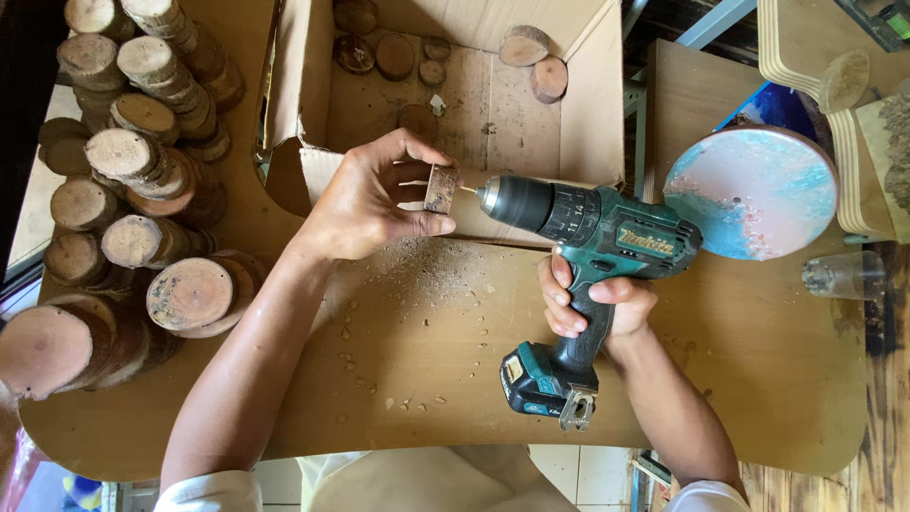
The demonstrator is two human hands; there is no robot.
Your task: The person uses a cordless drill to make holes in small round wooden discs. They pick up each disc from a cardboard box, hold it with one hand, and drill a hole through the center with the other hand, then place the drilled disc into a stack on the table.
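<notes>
— What's nearest in my view?
— My right hand (592, 305), fist wrapped round the grip of a teal cordless drill (578, 256) above the wooden table (758, 379).
— And the left?
— My left hand (374, 199) pinches a small wood slice (441, 188) on edge; the bit's tip touches its face, sawdust (427, 265) beneath.
— Further out?
— An open cardboard box (531, 104) holding slices, stacked wood rounds (133, 190) at left.
</notes>
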